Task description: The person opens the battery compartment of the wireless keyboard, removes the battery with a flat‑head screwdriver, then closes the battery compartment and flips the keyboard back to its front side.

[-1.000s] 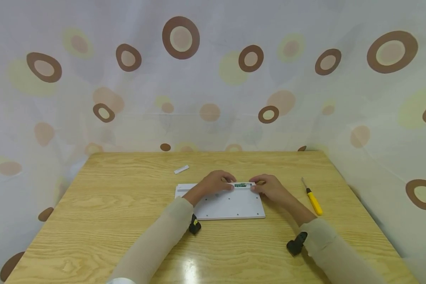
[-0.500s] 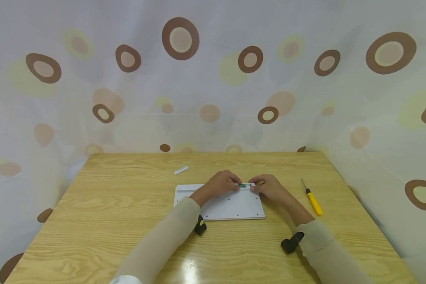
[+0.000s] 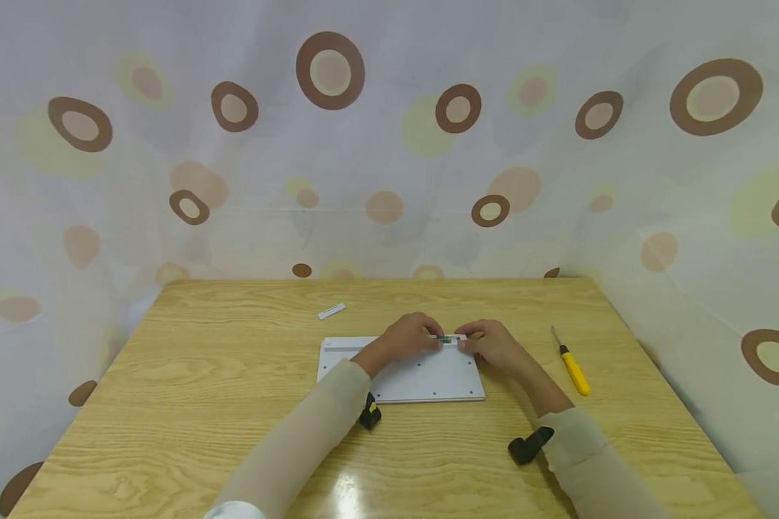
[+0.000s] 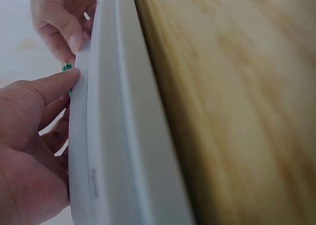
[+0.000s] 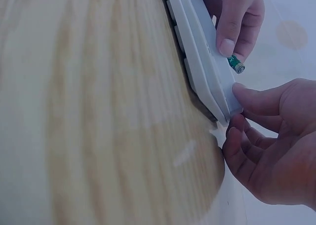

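A white keyboard (image 3: pixel 422 380) lies face down on the table, its screw-dotted back up and its key side down. At its far edge my left hand (image 3: pixel 407 339) pinches a green battery (image 5: pixel 236 65) between thumb and fingers. The battery's metal end sticks out past the fingertips in the right wrist view, at the slot along the raised edge. My right hand (image 3: pixel 496 346) grips the keyboard's far right corner, thumb on the back and fingers curled around the edge. In the left wrist view the left hand hides most of the battery.
A screwdriver (image 3: pixel 574 370) with a yellow handle lies to the right of the right hand. Beyond the keyboard, toward the left, is a small flat white strip (image 3: pixel 331 311). The wooden table (image 3: pixel 188 389) meets a patterned curtain (image 3: pixel 389 158) at the back.
The left hand has slid right along the keyboard's far edge and now covers much of the green battery that showed before. The right hand stays at the corner, its wrist shifted slightly left.
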### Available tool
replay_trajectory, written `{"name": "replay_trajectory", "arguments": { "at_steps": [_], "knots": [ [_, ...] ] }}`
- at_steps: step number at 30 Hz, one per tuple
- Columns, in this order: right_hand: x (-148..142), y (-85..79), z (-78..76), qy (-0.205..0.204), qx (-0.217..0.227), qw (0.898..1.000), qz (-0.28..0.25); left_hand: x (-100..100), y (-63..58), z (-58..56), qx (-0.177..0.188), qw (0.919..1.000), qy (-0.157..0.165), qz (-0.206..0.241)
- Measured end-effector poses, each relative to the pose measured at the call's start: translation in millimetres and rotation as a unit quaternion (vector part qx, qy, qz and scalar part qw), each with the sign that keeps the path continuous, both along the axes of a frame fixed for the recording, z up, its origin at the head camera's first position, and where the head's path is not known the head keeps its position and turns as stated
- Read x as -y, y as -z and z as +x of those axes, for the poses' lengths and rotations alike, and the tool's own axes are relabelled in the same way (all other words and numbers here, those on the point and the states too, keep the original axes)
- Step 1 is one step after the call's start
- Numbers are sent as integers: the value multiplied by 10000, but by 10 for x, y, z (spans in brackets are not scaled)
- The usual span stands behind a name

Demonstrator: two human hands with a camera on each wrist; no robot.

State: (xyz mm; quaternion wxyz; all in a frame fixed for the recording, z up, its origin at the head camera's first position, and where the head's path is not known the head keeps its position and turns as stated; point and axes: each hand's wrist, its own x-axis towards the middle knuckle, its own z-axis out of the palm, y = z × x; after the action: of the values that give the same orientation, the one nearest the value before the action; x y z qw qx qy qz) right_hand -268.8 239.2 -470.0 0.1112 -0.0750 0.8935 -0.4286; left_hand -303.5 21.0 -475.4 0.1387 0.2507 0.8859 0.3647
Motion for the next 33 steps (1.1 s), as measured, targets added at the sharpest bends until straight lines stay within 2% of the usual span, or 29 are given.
{"name": "replay_trajectory", "arguments": {
  "at_steps": [4,7,12,18,22,33],
  "knots": [
    [-6,4,7,-81,-88,9999,19,7,21,-15,-14,9999,2,118],
    [-3,10,10,-24,-34,10000,-40,26,43,-24,24,9989,-28,464],
    [2,13,10,67,54,10000,-39,63,4,-12,-34,9953,-12,965],
    [-1,14,10,92,59,9999,24,111,-68,-8,-211,9948,-31,994],
    [5,4,13,89,48,9999,5,179,-84,-9,-154,9946,-68,1020],
    [4,-4,31,61,15,9999,-84,498,-124,-4,-86,9950,-266,962]
  ]
}}
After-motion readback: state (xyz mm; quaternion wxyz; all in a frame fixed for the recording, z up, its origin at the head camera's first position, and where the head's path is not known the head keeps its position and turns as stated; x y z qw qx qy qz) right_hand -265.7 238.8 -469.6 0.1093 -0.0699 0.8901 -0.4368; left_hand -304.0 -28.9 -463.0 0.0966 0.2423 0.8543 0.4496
